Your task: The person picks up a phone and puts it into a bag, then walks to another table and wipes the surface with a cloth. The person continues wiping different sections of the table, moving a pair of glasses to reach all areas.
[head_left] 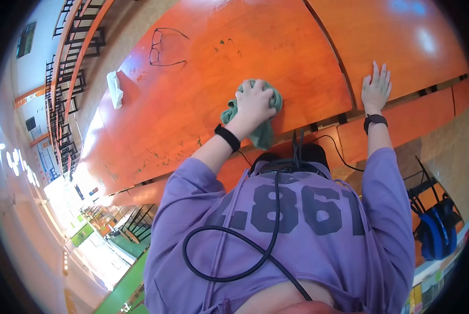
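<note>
My left hand (255, 102) is closed over a crumpled green cloth (263, 135) and presses it onto the orange tabletop (192, 110). Part of the cloth bunches up around my fingers, and a loose end hangs towards the near table edge. My right hand (376, 90) lies flat with fingers spread on the neighbouring orange tabletop (397, 42), across the seam; it holds nothing. Small dark scraps or smears (226, 43) dot the wood beyond the cloth, and more marks (177, 149) lie along the near left part.
Black-framed glasses (155, 48) rest at the far left of the tabletop. A white crumpled tissue or packet (115, 90) sits by the left edge. A black cable (276, 220) loops across my chest. A blue and black bag (437, 230) is at the lower right, near a seat.
</note>
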Motion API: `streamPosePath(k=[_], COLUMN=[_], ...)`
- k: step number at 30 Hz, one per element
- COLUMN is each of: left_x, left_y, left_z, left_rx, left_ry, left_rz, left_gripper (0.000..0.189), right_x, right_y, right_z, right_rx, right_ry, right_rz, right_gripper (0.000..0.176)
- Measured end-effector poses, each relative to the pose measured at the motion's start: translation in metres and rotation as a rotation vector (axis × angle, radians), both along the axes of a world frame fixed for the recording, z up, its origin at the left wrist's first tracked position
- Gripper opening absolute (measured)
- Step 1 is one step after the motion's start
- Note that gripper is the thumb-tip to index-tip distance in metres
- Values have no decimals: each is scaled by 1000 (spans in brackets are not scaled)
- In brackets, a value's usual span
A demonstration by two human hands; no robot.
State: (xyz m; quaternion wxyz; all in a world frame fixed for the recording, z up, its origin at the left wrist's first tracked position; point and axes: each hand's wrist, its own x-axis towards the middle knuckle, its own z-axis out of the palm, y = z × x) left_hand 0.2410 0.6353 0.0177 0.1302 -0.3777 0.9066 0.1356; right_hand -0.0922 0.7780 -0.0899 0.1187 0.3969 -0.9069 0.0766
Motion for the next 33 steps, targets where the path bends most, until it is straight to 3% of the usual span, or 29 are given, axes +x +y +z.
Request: streamPosePath(k=[5,9,11,14,17,21,23,26,28,30,33], left_x=[-25,-7,6,45,101,165,177,171,169,168,167], left_y=[-13,-13,-14,-7,37,72,74,65,61,58,56], left_z=[-7,-14,-17,-35,-26,-55,-67,-77,-80,-76,-78], left_rx=[-35,21,93,254,75,-92,-172,-304,-271,-226,-225], left_ry=[121,281,420,939,913,605,467,205,190,154,151], left_rz=[302,282,278,457,533,366,268,234,247,268,287], left_gripper=[35,37,41,46,51,53,52,55,57,60,59], right_x=[0,-2,-2,-1,-2,-4,-11,15,61,140,216], right_y=[1,0,1,1,1,2,-2,-20,-38,-39,-34], right_z=[-2,-1,0,0,-2,-8,-13,8,46,98,124], right_rx=[-5,28,32,21,66,138,169,55,-82,35,436], right_ry=[5,-5,5,10,35,84,116,104,-598,-866,-726], right_rz=[13,2,4,17,24,40,48,242,562,762,1032], right_gripper=[49,49,48,49,49,50,51,49,37,22,10])
